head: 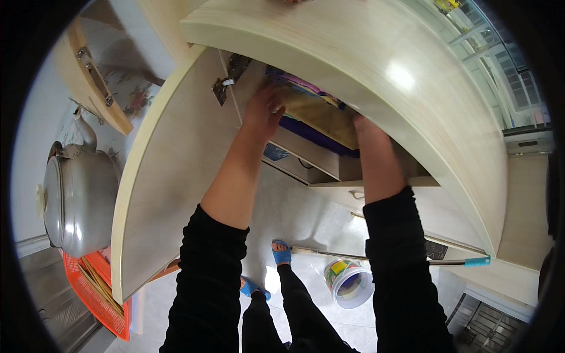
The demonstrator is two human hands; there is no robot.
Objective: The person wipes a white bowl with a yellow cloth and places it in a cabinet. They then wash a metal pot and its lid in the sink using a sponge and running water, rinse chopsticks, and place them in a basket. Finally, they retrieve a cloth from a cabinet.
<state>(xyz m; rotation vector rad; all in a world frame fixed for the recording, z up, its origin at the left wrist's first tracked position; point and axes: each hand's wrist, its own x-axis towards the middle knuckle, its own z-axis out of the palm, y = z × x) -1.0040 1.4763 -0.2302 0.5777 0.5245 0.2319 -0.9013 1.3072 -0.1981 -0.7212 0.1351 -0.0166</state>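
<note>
Inside an open cabinet lies a stack of folded cloths, with a tan cloth in the middle. Beneath it shows a dark purple cloth, and patterned pink and blue cloth lies behind. My left hand is at the stack's left end, thumb apart from the fingers; its fingertips are blurred in shadow. At the right end is my right hand, its fingers hidden under the edge of the cabinet top. I cannot tell how firmly either hand presses the cloths.
The cabinet door stands open at left, with a metal hinge. Beyond it are a metal kettle and an orange plastic basket. A plastic bucket stands on the floor near a long-handled pole.
</note>
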